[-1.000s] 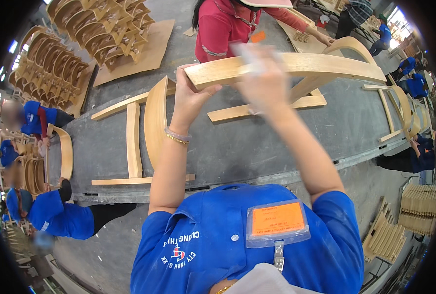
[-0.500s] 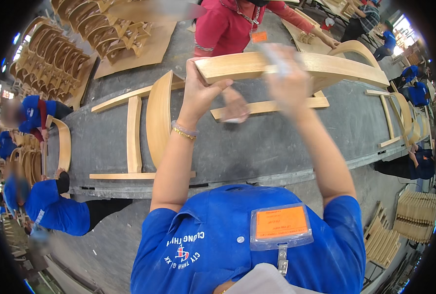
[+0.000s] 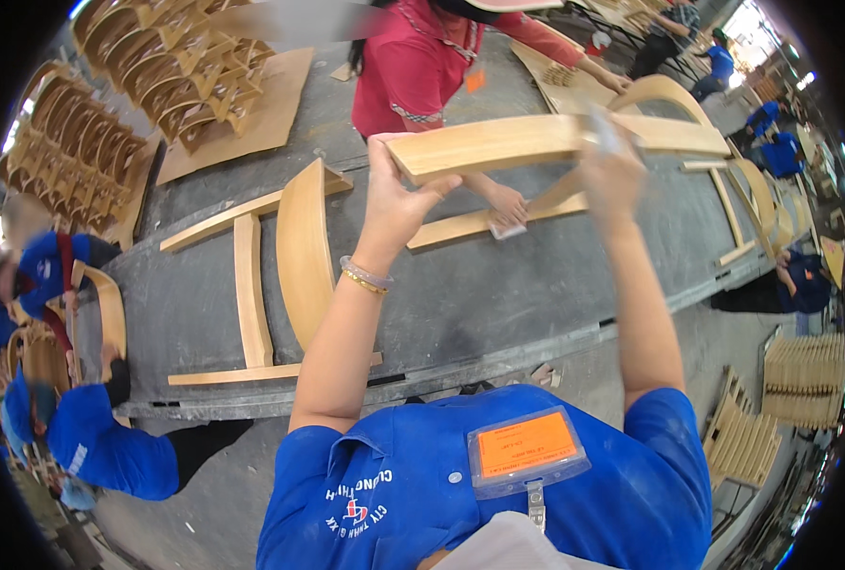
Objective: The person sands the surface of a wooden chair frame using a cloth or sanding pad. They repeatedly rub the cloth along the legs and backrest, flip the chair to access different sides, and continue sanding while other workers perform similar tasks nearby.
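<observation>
I hold a long curved wooden chair rail (image 3: 508, 144) up above the grey worktable (image 3: 498, 294). My left hand (image 3: 396, 195) grips the rail's left end, thumb on its front face. My right hand (image 3: 610, 163) presses a small pale sanding sheet (image 3: 605, 131) against the rail's upper right part; it looks blurred by motion. A wooden chair-back frame (image 3: 280, 275) with a broad curved slat lies flat on the table below my left arm.
Across the table a person in a red top rubs a flat wooden slat (image 3: 479, 223) with a pad. Stacks of curved wooden parts (image 3: 147, 76) fill the far left. People in blue work at the left edge and far right. More frames (image 3: 745, 209) lie at the right.
The rail has shifted a little lower and leftward in view. My right hand slid along its top edge with the sanding sheet. My left grip stayed on the end.
</observation>
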Action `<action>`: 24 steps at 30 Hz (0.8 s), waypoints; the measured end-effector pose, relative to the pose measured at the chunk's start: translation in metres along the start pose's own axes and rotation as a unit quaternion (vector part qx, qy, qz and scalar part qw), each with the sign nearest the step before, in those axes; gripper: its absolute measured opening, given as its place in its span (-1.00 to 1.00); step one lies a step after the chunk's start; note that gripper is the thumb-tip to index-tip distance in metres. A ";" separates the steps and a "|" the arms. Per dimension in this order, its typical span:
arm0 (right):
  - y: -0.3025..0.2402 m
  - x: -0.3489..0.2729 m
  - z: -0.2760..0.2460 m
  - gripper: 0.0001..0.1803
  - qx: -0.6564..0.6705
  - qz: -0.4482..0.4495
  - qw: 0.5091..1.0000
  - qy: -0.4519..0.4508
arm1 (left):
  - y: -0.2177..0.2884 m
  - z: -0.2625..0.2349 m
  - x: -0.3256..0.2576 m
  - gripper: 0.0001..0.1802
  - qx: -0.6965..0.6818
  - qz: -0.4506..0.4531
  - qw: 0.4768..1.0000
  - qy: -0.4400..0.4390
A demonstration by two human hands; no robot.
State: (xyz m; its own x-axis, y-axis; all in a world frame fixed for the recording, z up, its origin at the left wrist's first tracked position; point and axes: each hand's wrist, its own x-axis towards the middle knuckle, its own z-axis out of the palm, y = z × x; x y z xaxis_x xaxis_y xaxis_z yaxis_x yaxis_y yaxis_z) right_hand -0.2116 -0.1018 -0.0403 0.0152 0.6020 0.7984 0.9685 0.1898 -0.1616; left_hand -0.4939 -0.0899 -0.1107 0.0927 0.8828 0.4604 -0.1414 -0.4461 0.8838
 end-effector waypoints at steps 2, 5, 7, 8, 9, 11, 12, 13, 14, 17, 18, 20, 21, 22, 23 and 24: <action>-0.082 -0.008 0.021 -0.48 0.037 -0.107 0.991 -0.074 | -0.006 0.000 -0.002 -0.27 0.011 0.014 1.000 0.008; -0.172 -0.018 0.040 -0.39 0.195 -0.219 0.955 -0.053 | -0.011 0.000 -0.006 -0.28 -0.270 -0.033 0.958 0.088; -0.156 -0.018 0.041 -0.35 0.229 -0.179 0.956 -0.026 | -0.011 -0.002 -0.001 -0.30 -0.158 0.006 0.986 0.045; -0.127 -0.015 0.037 -0.34 0.220 -0.177 0.959 -0.032 | -0.008 -0.003 -0.001 -0.30 -0.037 0.040 0.999 0.006; -0.092 -0.014 0.036 -0.34 0.209 -0.182 0.960 -0.051 | -0.005 -0.005 -0.002 -0.33 0.006 0.006 1.000 0.006; 0.013 -0.009 0.018 -0.36 0.161 -0.138 0.977 -0.026 | -0.001 -0.001 0.000 -0.34 -0.007 0.001 1.000 0.017; 0.064 -0.006 0.011 -0.37 0.117 -0.113 0.986 -0.031 | 0.002 0.000 0.001 -0.32 -0.006 -0.009 1.000 0.026; 0.117 -0.006 0.001 -0.43 0.105 -0.071 0.992 -0.012 | 0.004 0.002 0.002 -0.31 -0.008 -0.012 0.999 0.030; 0.170 -0.003 -0.010 -0.49 0.077 -0.057 0.995 0.001 | 0.007 0.002 0.003 -0.33 0.013 -0.005 0.999 0.035; 0.318 0.019 -0.043 -0.54 -0.002 0.230 0.972 -0.052 | 0.013 0.004 0.004 -0.35 -0.008 -0.054 0.998 0.038; 0.359 0.027 -0.053 -0.51 -0.053 0.203 0.977 -0.037 | 0.013 0.004 0.004 -0.35 0.010 -0.055 0.997 0.044; 0.411 0.041 -0.047 -0.47 -0.122 0.159 0.980 -0.017 | 0.015 0.002 0.004 -0.34 0.015 -0.054 0.997 0.044; 0.421 0.044 -0.045 -0.47 -0.140 0.143 0.980 -0.010 | 0.016 0.001 0.004 -0.32 0.013 -0.059 0.997 0.054; 0.421 0.047 -0.041 -0.47 -0.165 0.161 0.973 -0.022 | 0.015 0.002 0.007 -0.30 0.002 -0.059 0.997 0.058; 0.409 0.047 -0.033 -0.49 -0.119 0.149 0.982 -0.005 | 0.014 0.003 0.010 -0.28 -0.012 -0.058 0.996 0.063; 0.384 0.044 -0.021 -0.51 -0.072 0.170 0.983 -0.007 | 0.014 0.003 0.013 -0.26 -0.006 -0.068 0.996 0.060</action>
State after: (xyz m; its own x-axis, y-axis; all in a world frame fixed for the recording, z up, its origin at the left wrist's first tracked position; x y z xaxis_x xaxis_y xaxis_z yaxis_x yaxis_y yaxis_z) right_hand 0.1666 -0.0189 -0.0546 0.3413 0.6230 0.7038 0.9333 -0.1356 -0.3325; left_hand -0.4916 -0.0849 -0.0923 -0.0070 0.9468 0.3217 -0.1479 -0.3192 0.9361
